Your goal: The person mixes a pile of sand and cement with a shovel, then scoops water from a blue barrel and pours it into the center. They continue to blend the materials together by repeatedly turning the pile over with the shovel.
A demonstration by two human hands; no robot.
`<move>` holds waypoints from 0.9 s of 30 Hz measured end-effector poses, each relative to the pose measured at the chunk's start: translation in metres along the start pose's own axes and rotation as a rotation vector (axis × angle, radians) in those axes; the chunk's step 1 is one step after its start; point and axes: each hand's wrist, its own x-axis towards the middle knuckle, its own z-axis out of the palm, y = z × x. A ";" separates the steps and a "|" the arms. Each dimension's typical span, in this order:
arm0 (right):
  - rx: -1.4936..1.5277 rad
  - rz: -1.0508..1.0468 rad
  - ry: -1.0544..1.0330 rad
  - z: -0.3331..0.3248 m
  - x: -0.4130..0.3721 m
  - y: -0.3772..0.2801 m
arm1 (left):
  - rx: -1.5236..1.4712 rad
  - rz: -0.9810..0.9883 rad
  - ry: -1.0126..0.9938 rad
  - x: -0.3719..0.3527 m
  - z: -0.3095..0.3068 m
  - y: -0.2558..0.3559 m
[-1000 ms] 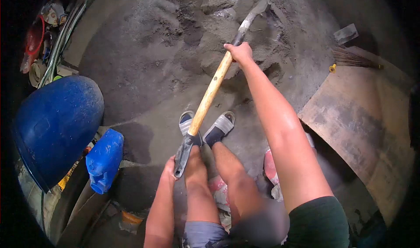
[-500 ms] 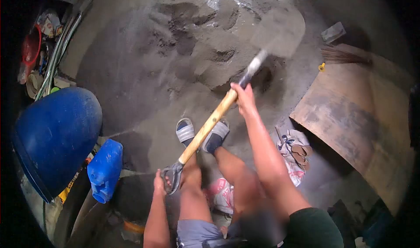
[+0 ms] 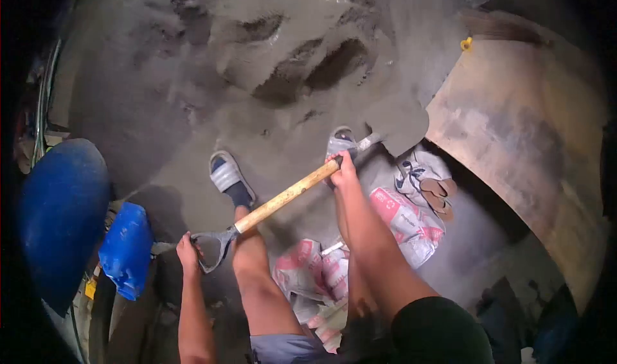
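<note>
Both my hands are closed on a shovel (image 3: 289, 197) with a pale wooden shaft. My left hand (image 3: 187, 253) grips the grey D-shaped handle at its end. Low on the shaft, close to the metal socket, my right hand (image 3: 344, 170) is wrapped round it. The shovel's blade (image 3: 405, 123) is at the right, just left of the board's edge, and looks coated with grey mix. Beyond my feet spreads a heap of wet grey mortar (image 3: 302, 62) with dark hollows in it.
A blue barrel (image 3: 61, 216) and a blue jerrycan (image 3: 126, 251) are on the left. Red-and-white sacks (image 3: 405, 219) lie by my legs, with brown sandals (image 3: 438, 197) beside them. A large board (image 3: 514, 133) occupies the right, a twig broom (image 3: 504, 28) at its top.
The shovel blade has come down toward me from the heap's far right, and the shaft lies flatter. Both hands have shifted left, my right one lower. My feet stand farther apart.
</note>
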 end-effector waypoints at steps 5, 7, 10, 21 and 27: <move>-0.092 -0.010 0.020 -0.021 0.085 -0.049 | 0.061 0.005 0.045 -0.003 0.073 -0.045; -0.100 -0.033 0.088 -0.009 0.090 -0.051 | 0.008 -0.073 0.119 -0.007 0.094 -0.044; -0.159 -0.102 0.097 0.045 0.096 -0.037 | -0.100 -0.059 0.173 -0.015 0.099 -0.034; -0.403 -0.256 -0.114 0.131 0.031 -0.034 | -0.308 -0.366 0.184 -0.067 0.112 -0.119; -0.590 -0.259 -0.303 0.140 -0.057 -0.047 | -0.391 -0.488 0.016 -0.119 0.099 -0.166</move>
